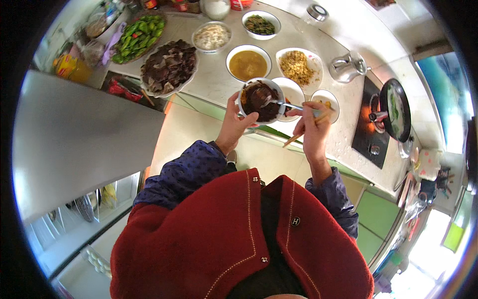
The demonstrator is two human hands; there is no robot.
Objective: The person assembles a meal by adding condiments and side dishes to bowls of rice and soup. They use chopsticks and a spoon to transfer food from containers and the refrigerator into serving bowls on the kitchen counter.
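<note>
My left hand (237, 125) holds a white bowl (278, 88) of dark brown paste, tilted in front of the counter edge, thumb over its rim. My right hand (313, 129) grips a metal spoon (289, 105) whose tip rests in the paste, together with wooden chopsticks (294, 139) that point down and away from the bowl. Partly behind the held bowl stands another white bowl (293, 89). A smaller white bowl (325, 96) with yellowish bits lies just beyond my right hand. Past the held bowl is a bowl of yellow-brown liquid (247, 65).
The counter (209, 74) bears a plate of dark sliced food (170, 67), green peppers (140, 35), a dish of chopped yellow food (297, 67) and a metal pitcher (347, 67). At right, a black pan (396, 108) sits by a glowing stove (368, 129). An open refrigerator door (86, 142) is at left.
</note>
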